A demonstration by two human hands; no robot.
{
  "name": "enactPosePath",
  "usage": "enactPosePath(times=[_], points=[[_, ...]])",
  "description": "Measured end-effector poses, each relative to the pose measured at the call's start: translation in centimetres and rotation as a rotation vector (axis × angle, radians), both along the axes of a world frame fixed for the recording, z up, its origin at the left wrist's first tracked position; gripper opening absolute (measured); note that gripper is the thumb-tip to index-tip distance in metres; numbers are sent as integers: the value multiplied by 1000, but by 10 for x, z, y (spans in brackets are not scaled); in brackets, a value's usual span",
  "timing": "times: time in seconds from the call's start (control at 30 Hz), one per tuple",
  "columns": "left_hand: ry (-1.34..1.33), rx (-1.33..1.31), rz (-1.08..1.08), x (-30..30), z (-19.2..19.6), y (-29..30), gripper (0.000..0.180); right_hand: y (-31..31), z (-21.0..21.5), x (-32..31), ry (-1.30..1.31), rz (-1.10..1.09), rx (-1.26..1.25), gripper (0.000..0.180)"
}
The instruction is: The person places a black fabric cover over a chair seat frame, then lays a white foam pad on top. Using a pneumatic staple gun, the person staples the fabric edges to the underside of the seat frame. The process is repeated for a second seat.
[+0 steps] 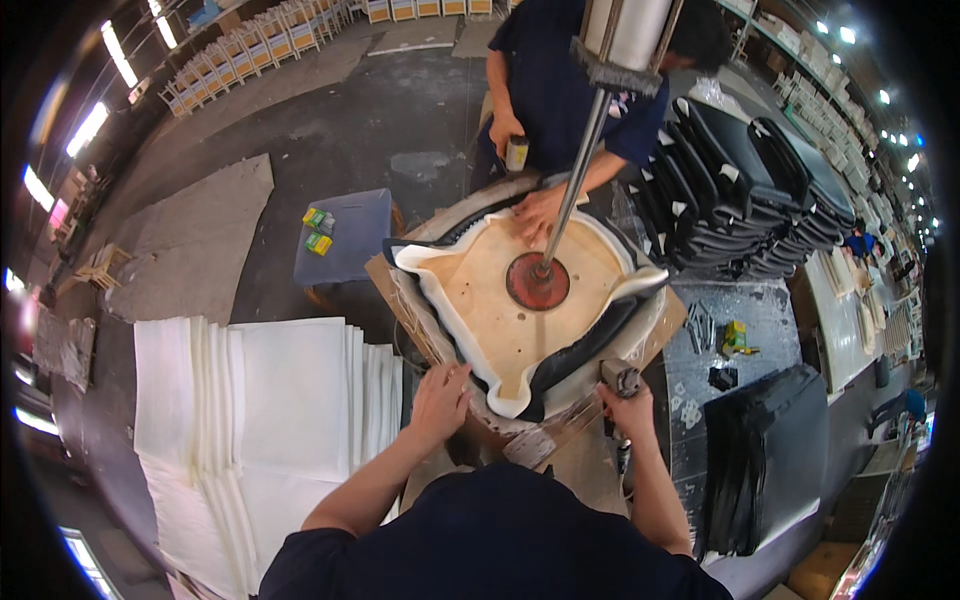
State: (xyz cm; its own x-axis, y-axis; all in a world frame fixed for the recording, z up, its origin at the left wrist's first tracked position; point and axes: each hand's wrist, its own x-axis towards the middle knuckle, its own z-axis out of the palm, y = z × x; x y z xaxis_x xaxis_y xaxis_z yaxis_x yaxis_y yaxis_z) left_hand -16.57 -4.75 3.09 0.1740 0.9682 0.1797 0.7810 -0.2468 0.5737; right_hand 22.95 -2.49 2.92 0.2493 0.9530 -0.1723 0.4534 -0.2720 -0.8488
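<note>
A plywood seat panel [480, 290] lies on a padded stand, with white foam [440, 305] and black upholstery cover [590, 345] standing up loosely around its edge. A round red press plate [538, 281] on a metal rod bears down on the panel. My left hand [440, 402] rests at the near left rim of the stand, fingers extended and holding nothing. In my right hand [630, 408] is a staple gun [620, 377], at the near right rim. Across from me, a co-worker's hand [540, 215] presses on the panel's far side; their other hand holds another staple gun [516, 153].
White foam sheets [290, 400] are stacked at left. A blue stool [345, 235] carries small yellow-green boxes. At right stand a pile of black seat covers [730, 180], a table [770, 300] with staple strips, and folded black material [770, 450]. The press cylinder [630, 35] hangs overhead.
</note>
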Motion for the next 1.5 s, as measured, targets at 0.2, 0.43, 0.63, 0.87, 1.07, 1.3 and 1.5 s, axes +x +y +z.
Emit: enactPosePath(times=[0.2,0.43,0.63,0.87,1.07,1.3,1.5], points=[[227,154,-221,-5,-10,40,55,-51,60,1,460,-105,-147,21],[92,114,-475,42,-31,57,41,-107,95,-9,676,-146,-153,27],[-12,95,-421,102,-45,74,22,-110,72,-26,542,-97,-193,23],[11,22,-449,143,-43,83,21,-70,34,-22,418,-29,-240,28],[186,-32,-718,149,-28,118,23,-50,23,-5,238,12,-307,36],[294,42,-912,139,-25,138,25,-49,34,-14,198,-59,-286,44],[183,128,-966,140,-44,147,17,-43,49,-33,132,-103,-247,51]])
